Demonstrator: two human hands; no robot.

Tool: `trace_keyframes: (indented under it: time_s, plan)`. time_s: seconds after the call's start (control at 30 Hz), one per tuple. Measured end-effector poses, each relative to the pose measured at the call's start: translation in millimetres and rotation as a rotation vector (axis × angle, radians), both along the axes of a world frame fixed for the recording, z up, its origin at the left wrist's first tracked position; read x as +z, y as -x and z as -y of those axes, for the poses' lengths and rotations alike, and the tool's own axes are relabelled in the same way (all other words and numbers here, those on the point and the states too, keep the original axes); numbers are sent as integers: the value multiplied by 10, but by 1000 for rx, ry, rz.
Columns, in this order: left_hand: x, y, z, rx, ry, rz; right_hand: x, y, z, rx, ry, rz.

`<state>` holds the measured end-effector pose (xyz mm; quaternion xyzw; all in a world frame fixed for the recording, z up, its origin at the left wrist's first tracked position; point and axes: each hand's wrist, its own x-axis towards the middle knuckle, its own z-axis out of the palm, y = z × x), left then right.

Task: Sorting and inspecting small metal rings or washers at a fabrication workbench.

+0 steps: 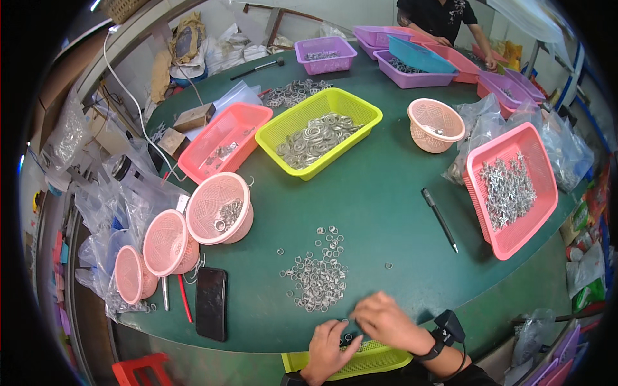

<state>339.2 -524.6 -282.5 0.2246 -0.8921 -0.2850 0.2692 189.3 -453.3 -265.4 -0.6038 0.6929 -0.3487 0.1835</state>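
A loose pile of small silver metal rings [320, 283] lies on the green table, just beyond my hands. At the near table edge is my left hand [327, 352], its thumb and fingers apart around a couple of rings on the tabletop. Close beside it, my right hand [385, 321] has its fingers bent together and pointing toward the left hand; what they hold, if anything, is hidden. Below both hands a yellow-green basket [380, 364] sits at the table edge, partly covered by my forearms. A single ring [389, 266] lies apart to the right.
Pink baskets [215, 209] and a black phone [211, 302] stand left. A yellow-green basket [328, 103] of larger rings is further back. To the right are a pen [440, 220] and a pink basket [483, 212] of star-shaped pieces. Another person [444, 26] works at the far end.
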Motion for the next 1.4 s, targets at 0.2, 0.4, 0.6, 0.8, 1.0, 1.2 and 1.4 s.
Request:
trace_keyframes:
  time_s: [0.2, 0.4, 0.6, 0.8, 1.0, 1.2, 1.4]
  plan:
    - [-25, -92, 44, -156, 27, 77, 70, -56, 168, -157, -28, 132]
    - [-71, -237, 66, -279, -75, -23, 105, -83, 131, 18, -90, -107]
    - [6, -202, 87, -53, -49, -62, 127, -117, 0, -151, 30, -37]
    - [-49, -152, 84, -38, -2, 47, 65, -199, -62, -117, -63, -34]
    - [-20, -179, 62, 16, -30, 50, 90, -188, -86, -67, -126, -145]
    - [-46, -171, 87, -86, 57, 84, 120, -171, 25, -275, -51, -51]
    - [-54, -191, 87, -73, -1, 42, 108, -162, -129, -105, -143, -116]
